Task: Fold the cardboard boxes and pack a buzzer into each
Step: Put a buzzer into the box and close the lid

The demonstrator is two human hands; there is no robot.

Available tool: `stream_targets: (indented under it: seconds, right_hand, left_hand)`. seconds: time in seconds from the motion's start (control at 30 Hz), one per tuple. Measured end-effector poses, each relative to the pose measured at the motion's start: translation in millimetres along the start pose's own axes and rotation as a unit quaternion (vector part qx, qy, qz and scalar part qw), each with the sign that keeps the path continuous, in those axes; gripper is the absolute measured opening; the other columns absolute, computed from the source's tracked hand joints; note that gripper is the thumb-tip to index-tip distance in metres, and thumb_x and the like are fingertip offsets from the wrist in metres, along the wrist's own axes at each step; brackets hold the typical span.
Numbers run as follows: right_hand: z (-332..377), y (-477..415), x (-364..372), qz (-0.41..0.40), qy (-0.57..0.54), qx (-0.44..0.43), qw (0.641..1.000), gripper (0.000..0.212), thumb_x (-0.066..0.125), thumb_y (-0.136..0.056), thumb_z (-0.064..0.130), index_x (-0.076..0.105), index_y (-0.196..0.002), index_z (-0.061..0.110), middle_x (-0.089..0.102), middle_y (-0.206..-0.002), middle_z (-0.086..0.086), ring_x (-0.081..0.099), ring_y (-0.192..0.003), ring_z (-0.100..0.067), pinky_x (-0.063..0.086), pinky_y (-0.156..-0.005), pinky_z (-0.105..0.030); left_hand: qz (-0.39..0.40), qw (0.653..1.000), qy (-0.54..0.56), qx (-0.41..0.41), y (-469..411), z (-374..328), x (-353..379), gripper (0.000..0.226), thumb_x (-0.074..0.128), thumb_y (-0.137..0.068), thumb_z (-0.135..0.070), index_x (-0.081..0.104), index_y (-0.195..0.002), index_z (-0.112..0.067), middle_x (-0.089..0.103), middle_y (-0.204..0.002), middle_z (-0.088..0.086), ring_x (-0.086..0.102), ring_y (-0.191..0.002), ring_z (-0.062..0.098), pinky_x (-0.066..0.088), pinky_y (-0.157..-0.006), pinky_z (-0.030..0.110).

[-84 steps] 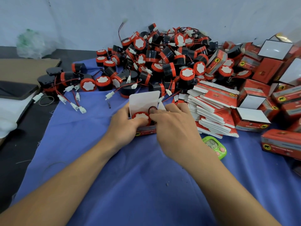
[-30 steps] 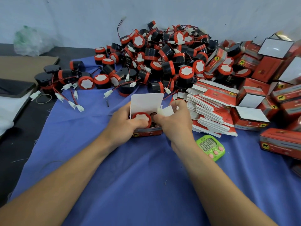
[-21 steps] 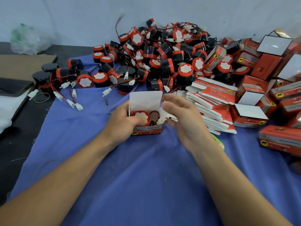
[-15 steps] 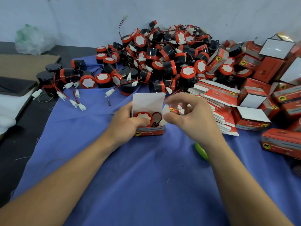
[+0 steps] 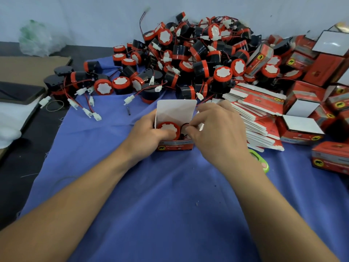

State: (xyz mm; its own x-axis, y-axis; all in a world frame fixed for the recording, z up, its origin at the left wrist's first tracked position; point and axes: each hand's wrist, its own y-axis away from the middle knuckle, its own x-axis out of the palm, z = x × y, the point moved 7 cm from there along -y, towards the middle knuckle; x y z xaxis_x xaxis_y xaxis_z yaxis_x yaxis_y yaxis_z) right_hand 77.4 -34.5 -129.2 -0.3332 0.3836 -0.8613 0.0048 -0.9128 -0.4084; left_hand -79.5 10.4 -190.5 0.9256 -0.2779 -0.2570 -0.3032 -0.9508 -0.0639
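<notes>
Partly, right hand (image 5: 219, 133) covers box (image 5: 175, 146) and timer (image 5: 260, 161).

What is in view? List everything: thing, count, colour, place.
open box: one, red with white flap, centre of cloth
buzzer in box: one, red rim and white face, inside open box
loose buzzers: many, black and red, heaped at back
flat boxes: one stack, red and white, right of open box
folded boxes: several, red and white, far right
timer: one, green, partly hidden behind right forearm
cloth: one, blue, spread over the table
plastic bag: one, clear greenish, back left
left hand: grips open box, thumb on buzzer in box
right hand: fingers curled at open box's right side
</notes>
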Motion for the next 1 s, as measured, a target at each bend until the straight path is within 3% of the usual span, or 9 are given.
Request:
stream_targets:
  seconds: [0.1, 0.2, 0.37, 0.5, 0.57, 0.63, 0.7, 0.9, 1.0]
  right_hand:
    - [3, -3, 7, 0.002, 0.043, 0.039, 0.998, 0.015, 0.070, -0.087, 0.036, 0.080, -0.093, 0.028, 0.067, -0.112, 0.011, 0.044, -0.114, -0.024, 0.044, -0.079, -0.039]
    - [-2, -8, 11, 0.010, 0.026, 0.117, 0.993, 0.014, 0.067, -0.087, 0.030, 0.074, -0.099, 0.027, 0.060, -0.089, 0.006, 0.048, -0.114, -0.022, 0.034, -0.066, -0.034]
    - [15, -7, 7, -0.006, 0.107, 0.058, 0.992, 0.012, 0.067, -0.080, 0.016, 0.076, -0.085, 0.023, 0.028, -0.062, 0.010, 0.056, -0.102, -0.026, 0.024, -0.076, -0.034]
    - [16, -5, 17, 0.044, 0.127, -0.014, 0.991, 0.011, 0.064, -0.089, 0.023, 0.075, -0.088, 0.021, 0.062, -0.098, 0.005, 0.048, -0.119, -0.027, 0.026, -0.087, -0.038]
    - [10, -2, 24, 0.080, 0.058, -0.026, 0.995, 0.022, 0.058, -0.096, 0.026, 0.074, -0.083, 0.019, 0.058, -0.101, 0.009, 0.050, -0.111, -0.022, 0.034, -0.087, -0.039]
    - [-2, 2, 26, 0.128, -0.090, -0.002, 0.988, 0.033, 0.056, -0.095, 0.023, 0.062, -0.063, 0.015, 0.053, -0.078, 0.014, 0.054, -0.090, -0.013, 0.039, -0.072, -0.036]
    - [-13, 5, 26, 0.164, -0.179, 0.016, 0.970, 0.027, 0.059, -0.090, 0.022, 0.064, -0.064, 0.015, 0.059, -0.071, 0.020, 0.059, -0.098, 0.003, 0.044, -0.074, -0.033]
    - [-29, 1, 19, 0.139, -0.272, 0.083, 0.949, 0.012, 0.085, -0.073, 0.023, 0.079, -0.074, 0.033, 0.072, -0.111, 0.022, 0.058, -0.115, 0.011, 0.048, -0.091, -0.023]
    - [-32, 1, 18, 0.100, -0.277, 0.117, 0.948, 0.019, 0.089, -0.069, 0.020, 0.077, -0.070, 0.035, 0.075, -0.087, 0.018, 0.063, -0.081, 0.008, 0.045, -0.065, -0.011]
  left_hand:
    - [0.021, 1.000, 0.001, 0.014, 0, -2, 2, 0.048, 0.067, -0.075, -0.013, 0.068, -0.122, -0.020, 0.076, -0.118, 0.002, 0.070, -0.112, 0.020, 0.056, -0.101, 0.043]
    - [0.040, 0.999, 0.015, 0.019, 1, -4, 5, 0.046, 0.067, -0.078, -0.011, 0.066, -0.122, -0.023, 0.076, -0.119, -0.001, 0.071, -0.111, 0.015, 0.058, -0.096, 0.032]
    - [0.034, 0.999, 0.002, 0.030, 1, -3, 4, 0.045, 0.067, -0.078, -0.014, 0.066, -0.123, -0.018, 0.075, -0.118, 0.007, 0.070, -0.112, 0.026, 0.054, -0.102, 0.053]
    - [0.014, 0.999, -0.004, 0.043, 2, -4, 5, 0.046, 0.067, -0.077, -0.015, 0.068, -0.123, -0.018, 0.076, -0.119, 0.002, 0.070, -0.115, 0.023, 0.054, -0.103, 0.052]
    - [0.008, 0.999, -0.002, 0.045, 2, -5, 5, 0.045, 0.067, -0.077, -0.016, 0.070, -0.121, -0.021, 0.077, -0.117, -0.004, 0.071, -0.113, 0.017, 0.056, -0.099, 0.043]
    - [0.006, 0.999, 0.000, 0.045, 2, -4, 5, 0.047, 0.067, -0.076, -0.017, 0.071, -0.122, -0.019, 0.077, -0.117, -0.004, 0.071, -0.112, 0.015, 0.057, -0.097, 0.040]
    - [0.010, 0.999, 0.006, 0.042, 1, -4, 6, 0.048, 0.067, -0.077, -0.018, 0.070, -0.124, -0.018, 0.077, -0.118, -0.003, 0.071, -0.112, 0.016, 0.057, -0.098, 0.040]
    - [0.040, 0.998, 0.010, 0.045, 0, -4, 7, 0.048, 0.068, -0.077, -0.017, 0.070, -0.125, -0.026, 0.077, -0.118, -0.007, 0.072, -0.112, 0.014, 0.057, -0.096, 0.037]
    - [0.067, 0.997, 0.021, 0.043, 0, -3, 7, 0.047, 0.070, -0.078, -0.013, 0.068, -0.122, -0.029, 0.077, -0.115, -0.008, 0.072, -0.108, 0.012, 0.058, -0.088, 0.028]
